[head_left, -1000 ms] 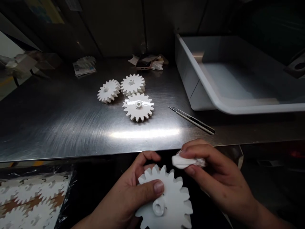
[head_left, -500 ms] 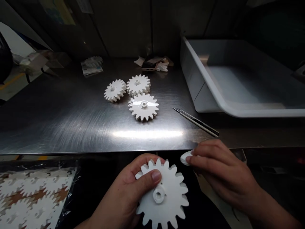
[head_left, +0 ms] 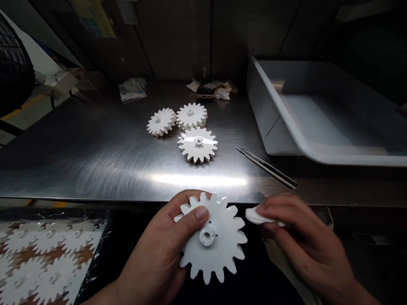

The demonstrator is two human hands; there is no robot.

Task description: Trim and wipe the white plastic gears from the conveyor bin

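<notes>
Holding a white plastic spur gear [head_left: 222, 250] in the left hand [head_left: 152, 241], low at frame centre.

Left fingers curl behind the gear, thumb pressed flat on its face, hub left uncovered; the right hand [head_left: 305, 241] pinches a folded white cloth [head_left: 260, 217] just beside the teeth. Beyond, three white gears [head_left: 197, 145] lie on a brushed-steel table [head_left: 95, 169], steel tweezers [head_left: 265, 167] to their right, a white plastic tray [head_left: 318, 159] at upper right.

This looks like a workshop or small production room: a steel worktop [head_left: 95, 169] carries white gears [head_left: 197, 145] and tweezers [head_left: 265, 167], with a large pale tray [head_left: 276, 114] at right and yellow floor marking [head_left: 25, 108] at upper left.
</notes>
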